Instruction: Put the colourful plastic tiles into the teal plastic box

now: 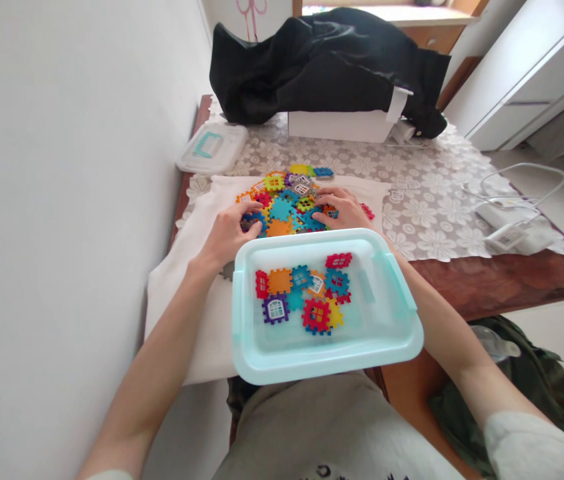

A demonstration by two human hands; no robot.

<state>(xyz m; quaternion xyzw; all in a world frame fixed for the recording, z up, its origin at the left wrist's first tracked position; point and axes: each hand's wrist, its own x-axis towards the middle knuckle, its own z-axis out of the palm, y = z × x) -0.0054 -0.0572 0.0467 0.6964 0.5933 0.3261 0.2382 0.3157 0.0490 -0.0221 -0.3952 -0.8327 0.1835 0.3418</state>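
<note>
Head view | left hand (229, 230) and right hand (338, 208) spread, fingers curled on tile pile (287, 200) | risk: bin (387, 333) overhanging tabletop (487, 280) edge could tip if nudged

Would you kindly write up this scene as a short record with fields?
left hand: left hand rests on the left edge of the pile of coloured tiles
right hand: right hand rests on the pile's right side
near container: pale blue bin, holding some tiles
under pile: white cloth
lid: bin lid by the wall
far end: black cloth over a white box
</note>
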